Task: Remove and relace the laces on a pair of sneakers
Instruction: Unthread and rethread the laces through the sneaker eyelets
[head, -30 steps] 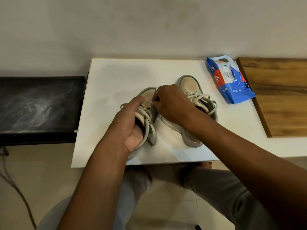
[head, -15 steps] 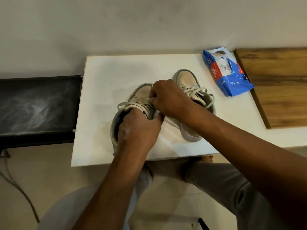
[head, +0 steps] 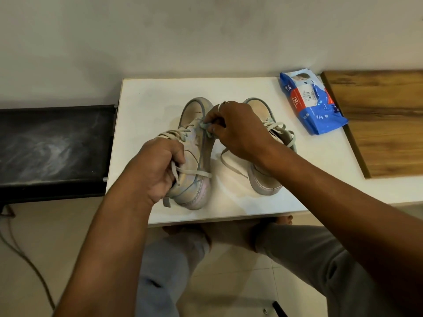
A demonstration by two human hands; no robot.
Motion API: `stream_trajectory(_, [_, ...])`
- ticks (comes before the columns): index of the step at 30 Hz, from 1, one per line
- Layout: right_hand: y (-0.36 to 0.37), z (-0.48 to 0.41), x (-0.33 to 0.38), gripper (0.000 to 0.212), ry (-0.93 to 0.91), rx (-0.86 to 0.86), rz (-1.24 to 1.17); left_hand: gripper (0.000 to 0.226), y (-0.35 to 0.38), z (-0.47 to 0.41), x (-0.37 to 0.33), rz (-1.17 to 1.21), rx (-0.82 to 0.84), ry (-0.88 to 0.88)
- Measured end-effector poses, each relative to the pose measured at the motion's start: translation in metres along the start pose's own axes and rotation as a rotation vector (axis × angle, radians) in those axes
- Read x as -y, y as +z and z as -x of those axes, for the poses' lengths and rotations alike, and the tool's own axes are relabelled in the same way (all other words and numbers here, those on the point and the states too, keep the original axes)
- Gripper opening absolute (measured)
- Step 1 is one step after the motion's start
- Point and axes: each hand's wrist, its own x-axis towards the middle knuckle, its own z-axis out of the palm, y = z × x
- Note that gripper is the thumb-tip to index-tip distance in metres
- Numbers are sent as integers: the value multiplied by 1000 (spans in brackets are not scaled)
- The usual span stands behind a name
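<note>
The task looks to be at an early stage: both sneakers are still threaded, and no lace lies free of its shoe. The left sneaker is tipped onto its side on the white surface, toe pointing away from the person, and its lace appears undone, with one loose strand draped across the upper near the heel while the crossings stay in the eyelets. The right sneaker stands just beside it, partly hidden by the right forearm, with its crossings also in place and a loose lace end trailing on the surface between the two shoes. Judging from this, unthreading of the left shoe is only beginning, and the whole of the relacing on both shoes is yet to do. The left hand grips the left sneaker at its heel end, fingers curled tight round the collar to steady it. The right hand reaches over the middle of the same shoe, its fingers drawn narrow into a pinch on a bit of lace by the upper eyelets; exactly which eyelet cannot be told. A blue packet lies at the far right of the surface, well apart from the shoes.
</note>
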Motion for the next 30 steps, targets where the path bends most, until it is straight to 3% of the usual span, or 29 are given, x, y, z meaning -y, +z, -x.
stream_trajectory(3, [-1, 0, 2, 19, 25, 8, -41, 24, -7, -4, 0, 109, 62, -50])
stream_trajectory(6, [-2, 4, 8, 19, 13, 64, -115, 61, -14, -9, 0, 159, 43, -36])
stream_trajectory(8, [-1, 10, 15, 18, -43, 131, -159, 71, -16, -11, 0, 153, 26, -33])
stream_trajectory(12, [5, 8, 17, 18, -154, 46, -60, 69, -15, -12, 2, 141, -11, -32])
stream_trajectory(15, [3, -2, 13, 19, -107, -37, 2, 66, -12, -13, 2, 125, -46, -10])
stream_trajectory(20, [-1, 8, 22, 16, -146, 161, -108, 57, -12, -12, 3, 178, 39, -25])
stream_trajectory(25, [-1, 2, 14, 19, -130, 35, -21, 62, -9, -11, 3, 254, 80, -75])
stream_trajectory(30, [-2, 13, 21, 17, -169, 180, -127, 74, -12, -10, 1, 267, 130, -39])
